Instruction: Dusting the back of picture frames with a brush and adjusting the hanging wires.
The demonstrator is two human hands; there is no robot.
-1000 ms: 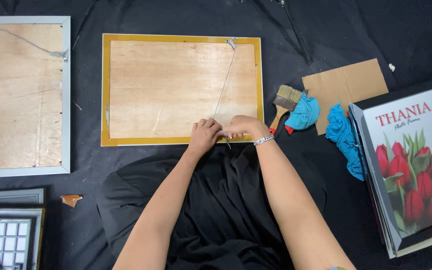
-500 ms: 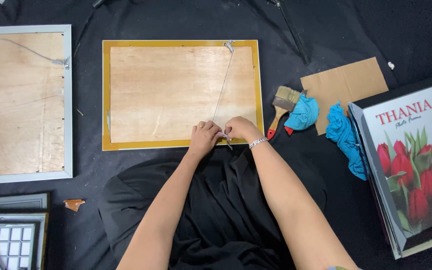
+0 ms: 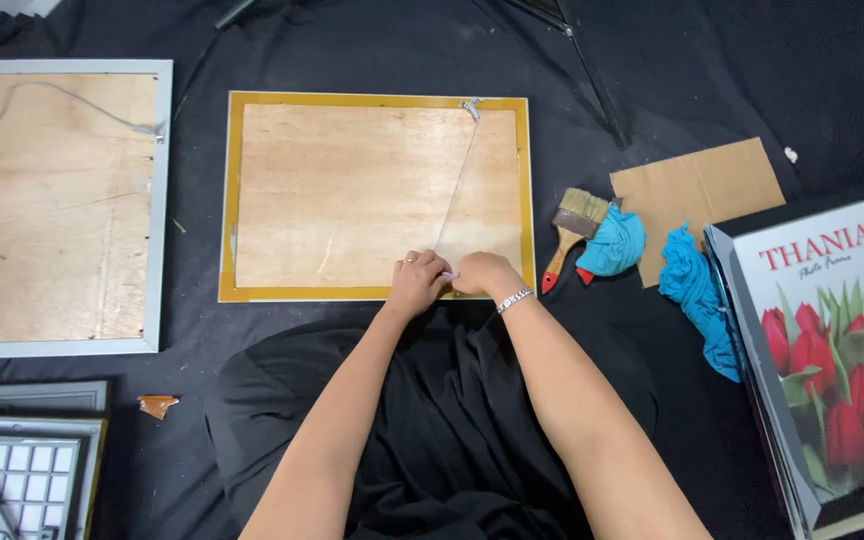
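the black cloth [image 3: 372, 40] covers the whole floor you kneel on, and everything lies on it. in front of you lies the gold-edged rectangular picture frame with its plywood back up [image 3: 352, 190], flat and square to you; against half a second ago it has barely shifted, and the thin hanging wire [image 3: 457, 190] runs as before from the small metal clip [image 3: 470, 105] on the far edge down to your hands at the near edge. so the work, as i judge it, is unchanged: the near end of the wire is being fixed.

your left hand [image 3: 418, 285] and right hand [image 3: 484, 272] meet on the near rim, touching each other, fingers curled and pinched tight around the wire's end and a small pale piece there; i cannot tell what that piece is.

for room: the silver-edged frame with a plywood back [image 3: 52, 220] lies well apart on your left, and the bare cloth between gives free space. on your right the wooden paintbrush [image 3: 574, 225] and blue rag [image 3: 614, 243] lie near the frame's corner, with brown cardboard [image 3: 697, 190] and a boxed tulip picture [image 3: 832, 350] beyond.
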